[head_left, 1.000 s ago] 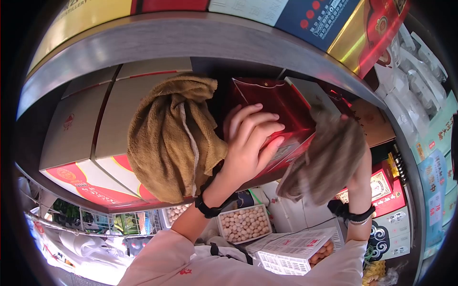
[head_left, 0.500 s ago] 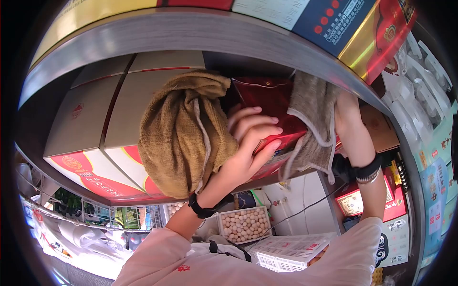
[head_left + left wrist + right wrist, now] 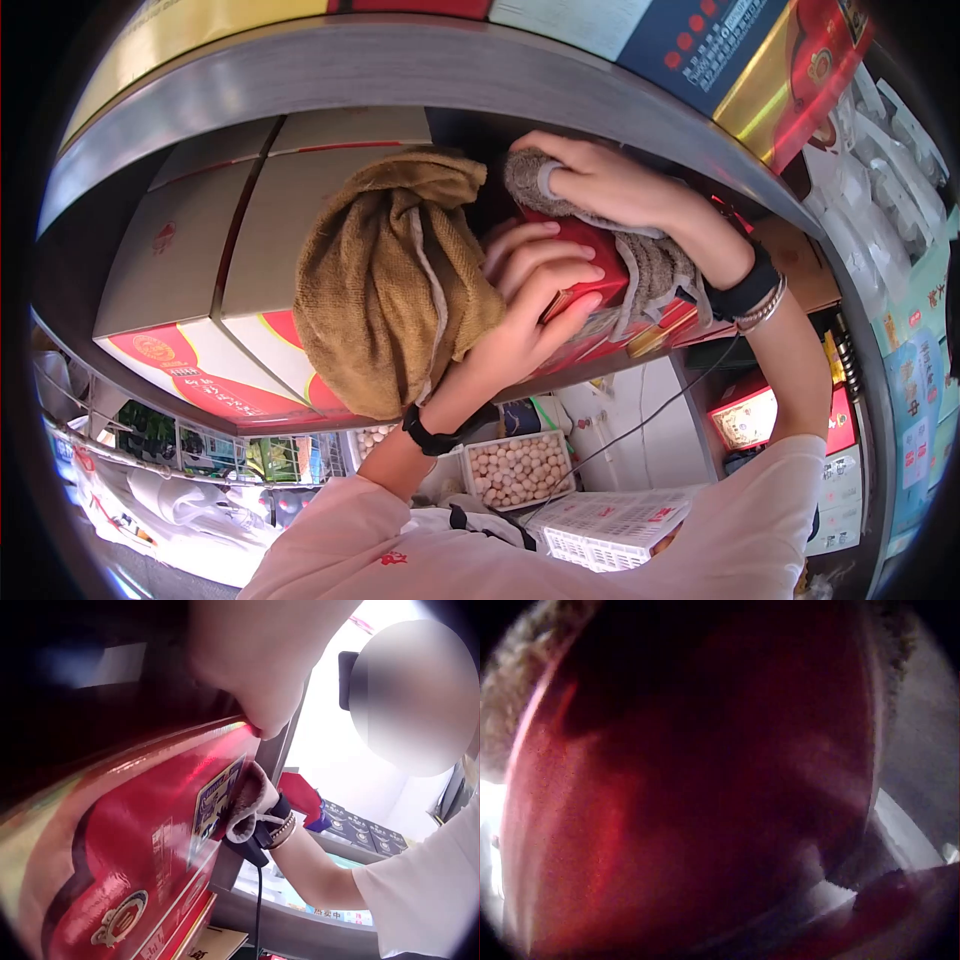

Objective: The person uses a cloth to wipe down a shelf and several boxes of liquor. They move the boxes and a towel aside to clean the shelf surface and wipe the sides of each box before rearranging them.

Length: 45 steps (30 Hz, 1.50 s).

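My left hand (image 3: 522, 318) grips the near edge of a glossy red gift box (image 3: 594, 243), fingers over its top and thumb at the front. The box's printed red face (image 3: 120, 847) fills much of the left wrist view. My right hand (image 3: 625, 185) holds a grey-brown cloth (image 3: 652, 268) with pale edging, reaching over the box's far top. Part of the cloth hangs down the right side of the box. Beside my left wrist lies a bunched mustard-brown cloth (image 3: 385, 290), overlapping the boxes to the left. The right wrist view is dark, mostly the red box surface (image 3: 705, 817).
Tall beige boxes (image 3: 180, 230) stand left on the same shelf. An upper shelf edge (image 3: 400, 65) crosses close above both hands, with boxed goods on it. Below are a basket of eggs (image 3: 517, 470), a white crate (image 3: 610, 520) and a dark cable (image 3: 660, 410).
My right hand has swept the grey-brown cloth from the box's right side leftward over its far top. The left hand stays on the box.
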Each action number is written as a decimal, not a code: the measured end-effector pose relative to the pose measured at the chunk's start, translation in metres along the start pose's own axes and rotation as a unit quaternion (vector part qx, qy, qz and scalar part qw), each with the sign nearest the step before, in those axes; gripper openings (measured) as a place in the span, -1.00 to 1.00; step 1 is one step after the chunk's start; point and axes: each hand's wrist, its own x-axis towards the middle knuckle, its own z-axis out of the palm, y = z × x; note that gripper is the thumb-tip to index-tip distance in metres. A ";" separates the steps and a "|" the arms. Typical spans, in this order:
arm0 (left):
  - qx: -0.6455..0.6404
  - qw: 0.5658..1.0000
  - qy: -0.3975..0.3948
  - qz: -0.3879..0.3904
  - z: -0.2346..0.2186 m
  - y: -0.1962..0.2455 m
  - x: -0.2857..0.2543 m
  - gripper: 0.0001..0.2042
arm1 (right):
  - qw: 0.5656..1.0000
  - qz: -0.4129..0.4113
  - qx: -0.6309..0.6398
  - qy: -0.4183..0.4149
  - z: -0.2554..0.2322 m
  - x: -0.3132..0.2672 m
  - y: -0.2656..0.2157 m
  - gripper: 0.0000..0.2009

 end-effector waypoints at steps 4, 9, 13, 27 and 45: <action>0.021 1.000 -0.020 0.004 0.000 0.002 0.002 -0.78 | 0.998 -0.003 0.058 0.021 0.004 -0.004 0.032 -0.59; 0.046 0.999 -0.011 0.016 0.002 0.001 0.002 -0.80 | 0.996 0.047 0.006 0.081 -0.002 -0.027 0.046 -0.58; 0.058 0.998 -0.006 0.028 0.001 0.001 0.003 -0.79 | 0.987 0.084 -0.034 0.133 -0.005 -0.043 0.055 -0.53; 0.031 0.999 0.005 0.024 0.014 -0.001 -0.001 -0.78 | 0.931 0.040 -0.123 0.341 0.053 -0.133 -0.016 -0.61; -0.080 0.951 -0.110 -0.279 -0.032 0.053 -0.157 -0.58 | 0.781 0.011 -0.142 0.608 0.133 -0.105 -0.030 -0.46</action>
